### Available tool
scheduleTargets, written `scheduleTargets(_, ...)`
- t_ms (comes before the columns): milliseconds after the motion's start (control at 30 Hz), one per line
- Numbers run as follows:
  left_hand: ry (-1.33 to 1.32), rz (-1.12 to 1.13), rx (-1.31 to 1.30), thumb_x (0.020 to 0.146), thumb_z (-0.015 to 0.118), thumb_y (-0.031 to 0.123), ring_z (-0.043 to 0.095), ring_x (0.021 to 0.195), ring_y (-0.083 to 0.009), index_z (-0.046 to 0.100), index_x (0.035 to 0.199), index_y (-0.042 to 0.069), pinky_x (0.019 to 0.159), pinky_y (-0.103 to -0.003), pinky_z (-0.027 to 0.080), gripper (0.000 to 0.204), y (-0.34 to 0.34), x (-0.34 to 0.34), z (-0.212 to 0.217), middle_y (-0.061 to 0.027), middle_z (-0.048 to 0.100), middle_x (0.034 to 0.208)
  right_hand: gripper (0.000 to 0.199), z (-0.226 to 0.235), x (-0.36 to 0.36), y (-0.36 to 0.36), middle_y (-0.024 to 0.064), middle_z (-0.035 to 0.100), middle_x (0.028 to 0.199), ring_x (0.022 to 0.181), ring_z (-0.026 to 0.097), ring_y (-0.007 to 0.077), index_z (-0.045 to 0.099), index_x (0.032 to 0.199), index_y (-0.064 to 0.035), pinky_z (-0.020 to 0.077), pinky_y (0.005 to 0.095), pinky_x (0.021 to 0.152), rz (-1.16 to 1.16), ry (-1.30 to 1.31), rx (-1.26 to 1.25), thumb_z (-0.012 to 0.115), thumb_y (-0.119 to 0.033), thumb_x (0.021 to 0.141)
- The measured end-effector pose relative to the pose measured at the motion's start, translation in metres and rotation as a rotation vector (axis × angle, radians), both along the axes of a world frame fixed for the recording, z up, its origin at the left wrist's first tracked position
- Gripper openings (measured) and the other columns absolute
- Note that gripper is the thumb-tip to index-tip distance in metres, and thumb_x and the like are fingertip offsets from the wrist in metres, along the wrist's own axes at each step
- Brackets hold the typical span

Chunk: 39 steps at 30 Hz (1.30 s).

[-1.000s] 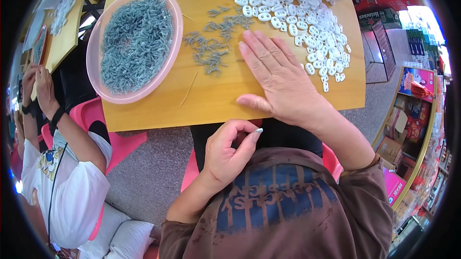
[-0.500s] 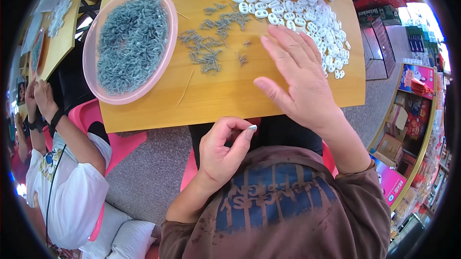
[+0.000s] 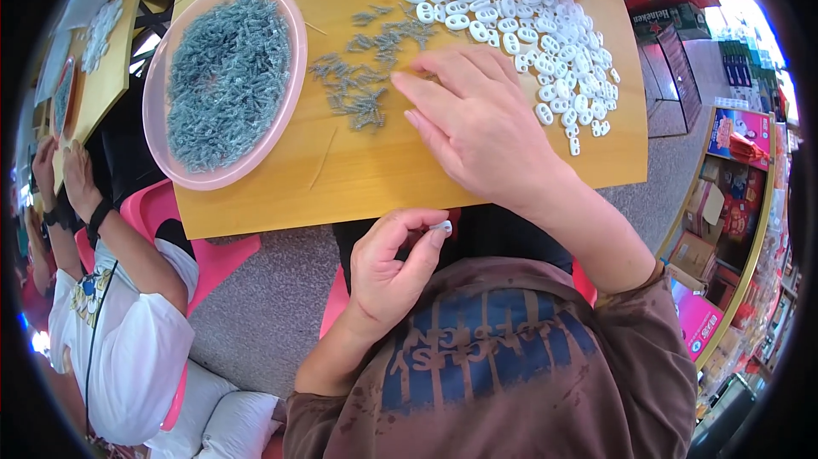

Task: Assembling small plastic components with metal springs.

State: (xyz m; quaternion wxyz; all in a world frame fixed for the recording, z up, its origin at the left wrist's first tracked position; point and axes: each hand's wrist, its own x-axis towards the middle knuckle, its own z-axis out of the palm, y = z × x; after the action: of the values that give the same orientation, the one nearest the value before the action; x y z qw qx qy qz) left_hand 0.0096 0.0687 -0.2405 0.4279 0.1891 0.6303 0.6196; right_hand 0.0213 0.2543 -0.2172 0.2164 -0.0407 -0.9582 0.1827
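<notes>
Below the front edge of the table, my left hand (image 3: 397, 263) pinches a small white plastic piece (image 3: 445, 226) between thumb and forefinger. Most of that piece is hidden by the fingers. My right hand (image 3: 486, 123) hovers palm down over the table, thumb and forefinger apart, and I see nothing held in it. Its fingertips are beside a loose scatter of small grey screws (image 3: 358, 88). Just beyond the knuckles spreads a heap of white oval plastic pieces with holes (image 3: 545, 50).
A pink basin (image 3: 300, 76) full of grey screws stands at the table's left. Thin sticks lie on the wooden table (image 3: 256, 212). Left of me sits a person in a white shirt (image 3: 128, 348) at another table. Shelves with boxes (image 3: 711, 229) line the right side.
My right hand has moved left and slightly down, toward the loose screws, covering part of the table there. My left hand has stayed nearly still with the white piece.
</notes>
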Motion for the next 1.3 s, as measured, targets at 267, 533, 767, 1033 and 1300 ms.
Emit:
scheduleTargets(267,0.019,0.013,0.014,0.084,0.055,0.0,0.053,0.066,-0.004,0.056,0.101,-0.003,0.054,-0.016,0.043,0.017,-0.001,-0.004,0.007,-0.0052,0.061,0.086,0.022,0.001,-0.01,0.003,0.0087,0.057,0.095,0.094,0.052,0.026,0.064,0.093,-0.0045,0.0396,0.0361,0.083,-0.003,-0.043,0.038,0.063,-0.007,0.071)
scheduleTargets(533,-0.007,0.007,-0.01,0.084,0.055,0.001,0.052,0.061,-0.0047,0.055,0.098,-0.003,0.052,-0.016,0.042,0.015,-0.002,-0.005,0.007,-0.0079,0.062,0.086,0.01,0.004,-0.016,0.007,0.0074,0.058,0.087,0.087,0.053,0.0252,0.065,0.079,-0.0038,0.0406,0.0352,0.079,-0.008,-0.046,0.07,0.064,-0.008,0.071)
scheduleTargets(767,-0.156,0.055,-0.007,0.085,0.053,0.001,0.051,0.056,-0.0059,0.049,0.093,-0.002,0.051,-0.017,0.042,0.009,0.001,-0.007,0.014,-0.0137,0.063,0.088,0.005,0.002,-0.026,0.009,0.0049,0.057,0.076,0.08,0.054,0.0232,0.06,0.068,-0.0042,0.0415,0.0348,0.074,-0.038,-0.035,0.078,0.064,-0.008,0.069)
scheduleTargets(1033,-0.127,0.069,0.013,0.085,0.053,0.001,0.051,0.054,-0.0069,0.047,0.092,-0.001,0.051,-0.017,0.042,0.009,0.0,-0.009,0.015,-0.0153,0.063,0.089,0.006,-0.006,-0.036,0.011,0.0055,0.054,0.068,0.068,0.054,0.0239,0.057,0.065,-0.0036,0.0438,0.0343,0.066,-0.011,0.035,0.17,0.063,-0.005,0.066)
scheduleTargets(1300,-0.257,0.207,0.141,0.086,0.052,0.002,0.05,0.048,-0.009,0.046,0.092,0.001,0.047,-0.018,0.041,0.008,-0.003,-0.009,0.022,-0.0177,0.063,0.088,0.005,0.008,-0.02,0.009,0.0036,0.059,0.068,0.066,0.056,0.0188,0.057,0.067,-0.0023,0.045,0.028,0.061,-0.072,0.084,-0.101,0.061,-0.003,0.07)
